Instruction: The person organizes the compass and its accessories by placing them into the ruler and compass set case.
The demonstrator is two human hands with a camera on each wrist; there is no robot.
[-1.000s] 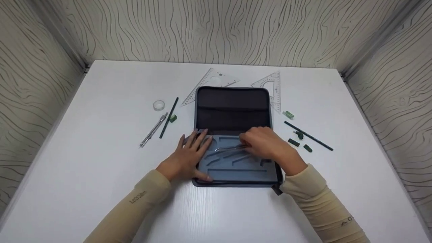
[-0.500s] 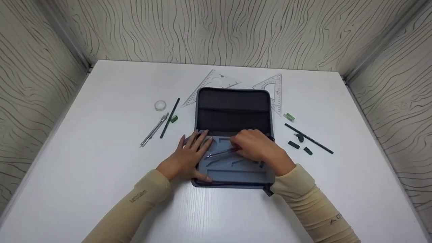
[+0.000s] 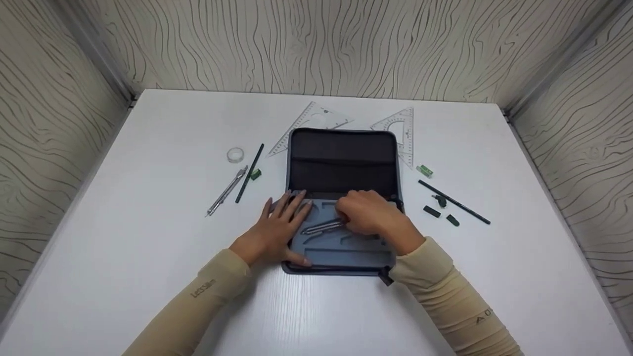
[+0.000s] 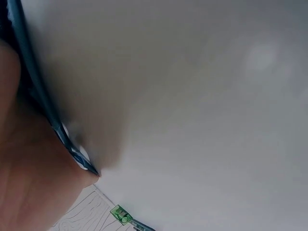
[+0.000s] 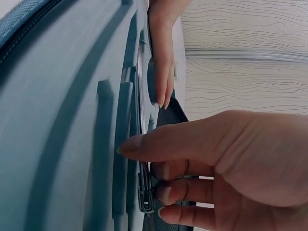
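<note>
My right hand (image 3: 368, 212) pinches a metal drawing compass (image 3: 324, 227) between thumb and fingers. The compass lies low over the slots of the blue-grey moulded tray (image 3: 346, 257), its legs pointing left. In the right wrist view, the thumb (image 5: 159, 144) presses one side of the compass's hinged end (image 5: 146, 192), with the other fingers behind it. My left hand (image 3: 272, 232) is spread over the left edge of the open zip case (image 3: 341, 269), fingers straight, thumb near the front corner. The case's dark lid (image 3: 343, 158) stands open behind the tray.
Left of the case lie another compass (image 3: 226, 192), a dark green pencil (image 3: 249, 173), a green sharpener (image 3: 255, 174) and a clear ring-shaped piece (image 3: 235, 155). To its right are a second pencil (image 3: 460, 203), a green-and-clear piece (image 3: 425, 171) and small dark pieces (image 3: 431, 211). Two set squares (image 3: 406, 133) lie behind.
My right hand has moved left and slightly down with the compass, bringing it over the tray's slots. The left hand stays put.
</note>
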